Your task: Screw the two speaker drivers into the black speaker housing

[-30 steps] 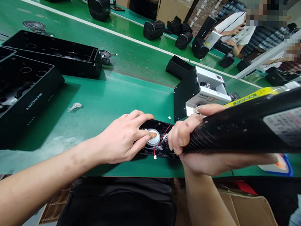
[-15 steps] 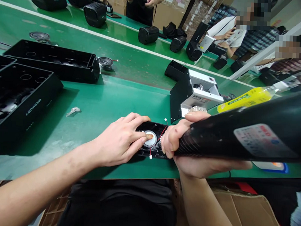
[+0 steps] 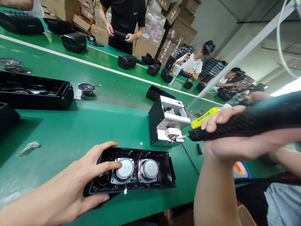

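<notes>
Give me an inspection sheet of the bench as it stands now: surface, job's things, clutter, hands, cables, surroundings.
Surface: green bench top, a white line along its far part.
Job's things: open black speaker housing with two round drivers; black electric screwdriver, tip at the white screw feeder.
Clutter: clear plastic scrap; loose speaker cone; long black enclosure; yellow bottle.
Hands: left hand holds the housing's left end, finger on a driver; right hand grips the screwdriver.
Cables: red and black lead with white plugs across the drivers.
Surroundings: other people at the far bench, stacked cardboard boxes.
</notes>
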`<control>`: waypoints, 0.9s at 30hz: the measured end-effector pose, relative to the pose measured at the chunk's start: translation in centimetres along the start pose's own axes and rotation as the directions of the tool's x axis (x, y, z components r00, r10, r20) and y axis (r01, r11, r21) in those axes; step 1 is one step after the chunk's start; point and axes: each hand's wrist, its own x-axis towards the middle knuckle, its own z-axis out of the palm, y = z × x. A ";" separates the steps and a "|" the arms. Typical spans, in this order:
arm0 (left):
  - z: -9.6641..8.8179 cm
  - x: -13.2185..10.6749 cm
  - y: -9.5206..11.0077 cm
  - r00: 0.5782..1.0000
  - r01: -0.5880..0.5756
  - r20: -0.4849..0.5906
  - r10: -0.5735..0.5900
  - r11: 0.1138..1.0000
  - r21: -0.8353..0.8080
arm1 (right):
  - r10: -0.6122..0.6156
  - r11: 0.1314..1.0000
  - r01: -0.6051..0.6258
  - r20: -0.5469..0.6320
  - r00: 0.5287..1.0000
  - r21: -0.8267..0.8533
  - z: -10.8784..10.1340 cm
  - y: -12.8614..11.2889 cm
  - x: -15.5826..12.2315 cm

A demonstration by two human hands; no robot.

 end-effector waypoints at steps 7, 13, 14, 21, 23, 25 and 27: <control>2.6 0.3 1.6 0.987 0.042 -0.150 -0.053 0.996 -0.073 | 0.006 0.997 -0.003 0.041 0.999 -0.079 1.0 3.3 -1.3; 3.9 1.2 1.4 0.985 -0.030 -0.171 0.010 0.993 -0.111 | 0.064 0.994 -0.060 0.038 0.997 -0.092 0.0 3.6 -1.8; 4.0 1.3 1.2 0.985 -0.055 -0.167 0.037 0.993 -0.103 | 0.066 0.994 -0.063 0.035 0.997 -0.092 0.0 3.5 -1.8; 4.0 1.3 0.9 0.986 -0.104 -0.137 0.095 0.993 -0.053 | 0.105 0.990 -0.101 0.038 0.994 -0.094 -0.3 2.5 -2.5; 3.5 1.4 1.1 0.986 -0.128 -0.111 0.123 0.991 -0.042 | 0.107 0.991 -0.103 0.042 0.993 -0.088 -0.1 2.0 -2.5; 3.2 1.6 1.2 0.988 -0.120 -0.102 0.114 0.991 -0.055 | 0.084 0.994 -0.081 0.044 0.995 -0.071 0.3 1.3 -2.2; 3.0 1.6 1.3 0.990 -0.108 -0.102 0.100 0.991 -0.078 | 0.043 0.997 -0.040 0.051 0.998 -0.064 0.8 0.5 -1.7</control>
